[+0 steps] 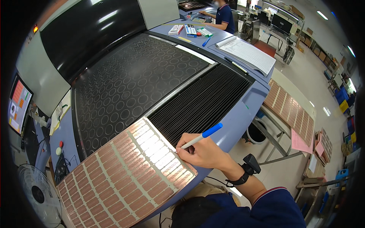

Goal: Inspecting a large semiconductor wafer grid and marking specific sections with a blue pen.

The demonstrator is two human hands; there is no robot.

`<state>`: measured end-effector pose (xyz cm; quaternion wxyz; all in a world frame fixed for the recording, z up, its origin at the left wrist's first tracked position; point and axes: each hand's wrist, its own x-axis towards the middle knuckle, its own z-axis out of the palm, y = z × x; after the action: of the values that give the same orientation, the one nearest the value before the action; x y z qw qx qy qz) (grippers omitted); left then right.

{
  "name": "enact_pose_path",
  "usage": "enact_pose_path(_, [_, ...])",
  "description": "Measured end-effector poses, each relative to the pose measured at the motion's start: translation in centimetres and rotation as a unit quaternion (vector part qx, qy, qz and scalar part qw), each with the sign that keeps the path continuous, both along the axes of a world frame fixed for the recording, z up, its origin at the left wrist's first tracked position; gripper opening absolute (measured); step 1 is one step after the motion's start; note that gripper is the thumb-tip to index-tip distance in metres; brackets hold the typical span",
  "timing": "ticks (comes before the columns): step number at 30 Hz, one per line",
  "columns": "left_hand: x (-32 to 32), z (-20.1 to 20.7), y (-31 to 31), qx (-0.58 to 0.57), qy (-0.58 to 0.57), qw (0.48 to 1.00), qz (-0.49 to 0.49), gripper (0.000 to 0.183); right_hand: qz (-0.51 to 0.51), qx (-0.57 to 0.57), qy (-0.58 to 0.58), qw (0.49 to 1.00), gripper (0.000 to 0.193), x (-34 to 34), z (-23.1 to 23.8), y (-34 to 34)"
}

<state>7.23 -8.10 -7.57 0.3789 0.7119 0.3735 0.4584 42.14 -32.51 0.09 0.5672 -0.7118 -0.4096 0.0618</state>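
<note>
My right hand [201,151] is closed round a white marker pen [192,142] with a blue cap on its upper end. The pen tip is hidden by my fingers, down at the right-hand edge of a large copper circuit board panel [125,173]. Rows of copper patterns cover the panel, and light glares off its upper right part. The panel lies tilted over the front of a blue-grey machine, overlapping the edge of a black ribbed strip [197,102]. A dark band with a small black device [249,165] is on my right wrist. My left hand does not show.
Behind the panel is a black machine bed [133,72] with circle marks. An open notebook [249,53], pens and small boxes [190,30] lie on the far ledge. More copper panels [291,108] lie at right. A fan [38,193] and a monitor [19,104] stand left. Another person [224,17] works beyond.
</note>
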Motion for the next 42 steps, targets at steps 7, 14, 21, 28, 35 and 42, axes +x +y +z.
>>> enact_pose_path(7, [-0.4, 0.1, -0.1, -0.001, -0.003, 1.000, 0.001, 0.034, -0.011, -0.002, 0.000, 1.000, 0.011, 0.0, 0.0, 0.0])
enact_pose_path(14, [-0.8, 0.1, -0.1, -0.003, -0.003, 1.000, 0.001, 0.034, -0.024, 0.007, 0.028, 0.999, 0.011, -0.1, 0.1, -0.3])
enact_pose_path(21, [-1.1, 0.2, -0.2, -0.005, -0.003, 1.000, 0.002, 0.033, -0.017, 0.015, -0.001, 1.000, 0.011, 0.0, 0.1, -0.1])
enact_pose_path(28, [-1.5, 0.5, -0.2, -0.009, -0.002, 1.000, 0.004, 0.033, -0.012, -0.006, 0.016, 1.000, 0.009, -0.1, 0.6, -0.3])
enact_pose_path(35, [-2.2, 0.8, -0.6, -0.013, -0.005, 1.000, 0.011, 0.032, 0.010, -0.012, 0.019, 1.000, 0.008, 0.0, 0.8, -0.6])
enact_pose_path(42, [-3.8, 1.2, -1.7, -0.056, -0.046, 0.997, 0.007, 0.032, -0.016, 0.203, 0.194, 0.960, 0.005, 0.4, -1.2, -1.8])
